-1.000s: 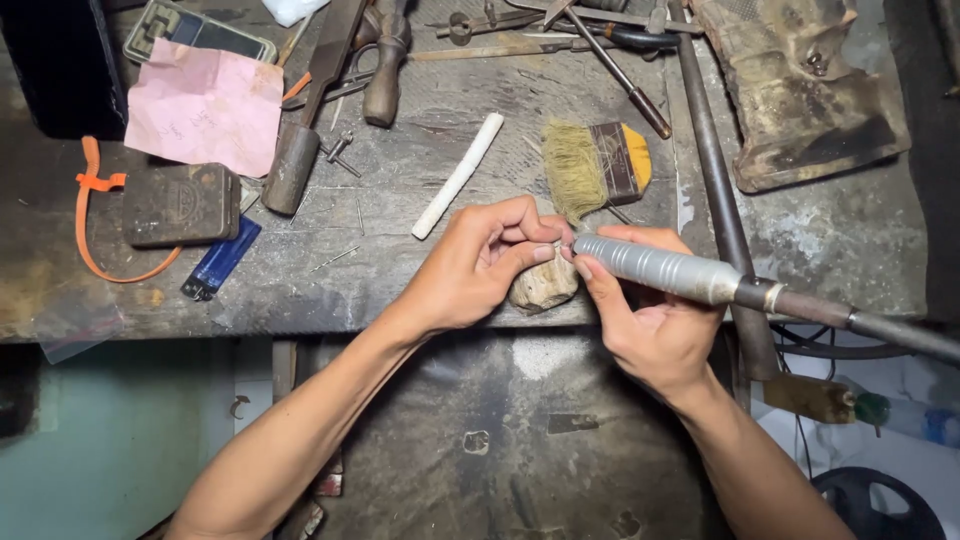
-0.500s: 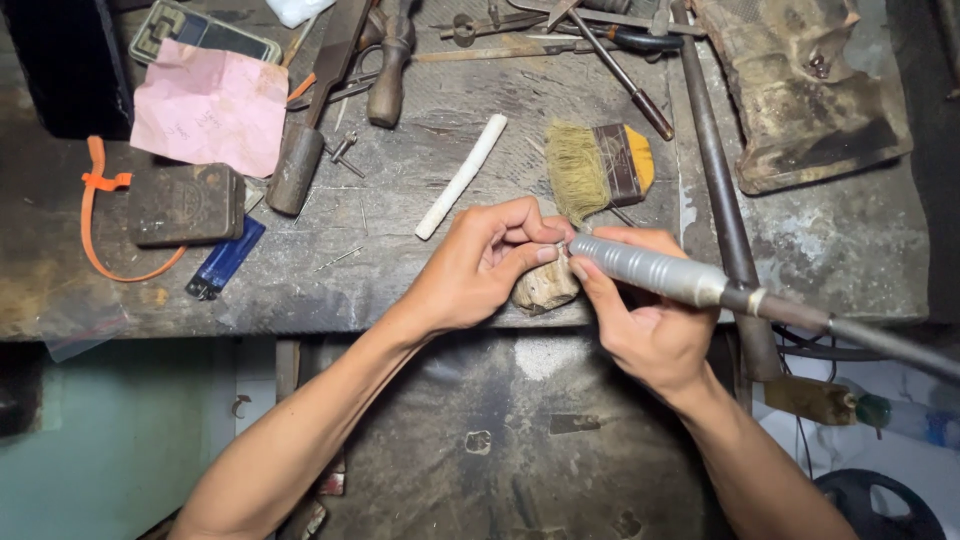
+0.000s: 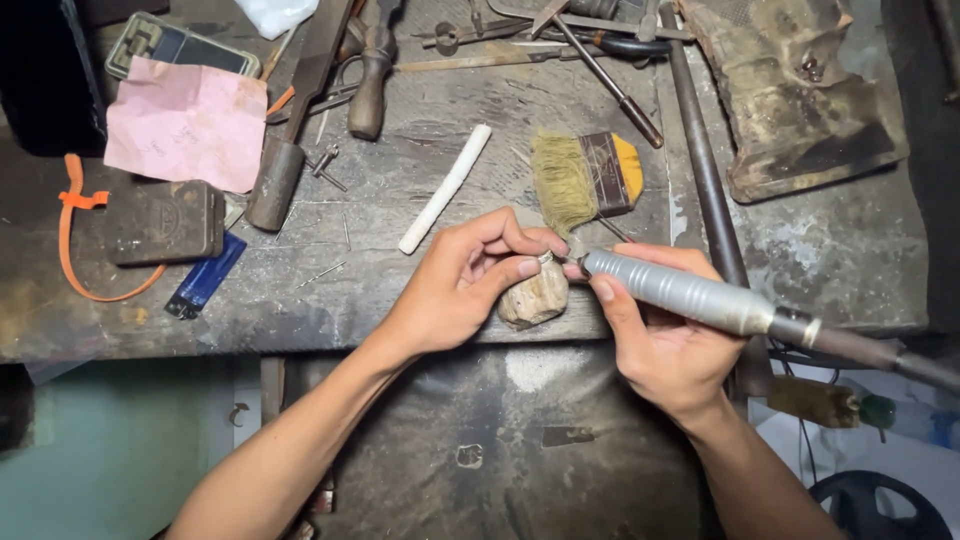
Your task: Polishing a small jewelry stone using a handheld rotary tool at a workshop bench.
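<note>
My left hand (image 3: pixel 465 285) pinches a small ring-like metal piece (image 3: pixel 546 259) between thumb and fingers, resting it on a worn wooden peg (image 3: pixel 535 297) at the bench's front edge. My right hand (image 3: pixel 665 345) grips a grey rotary handpiece (image 3: pixel 680 292) like a pen. Its thin tip touches the small piece from the right. A dark flexible shaft (image 3: pixel 880 355) runs from the handpiece off to the right.
On the dusty workbench (image 3: pixel 400 290) lie a yellow-handled brush (image 3: pixel 585 178), a white stick (image 3: pixel 445 188), a hammer (image 3: pixel 290 150), pliers and rods at the back, a pink paper (image 3: pixel 185 122), a dark block (image 3: pixel 165 222), a blue lighter (image 3: pixel 205 277) and an orange strap (image 3: pixel 75 225).
Both hands stay at the wooden peg. The handpiece tip has shifted slightly against the small piece; nothing else on the bench has moved.
</note>
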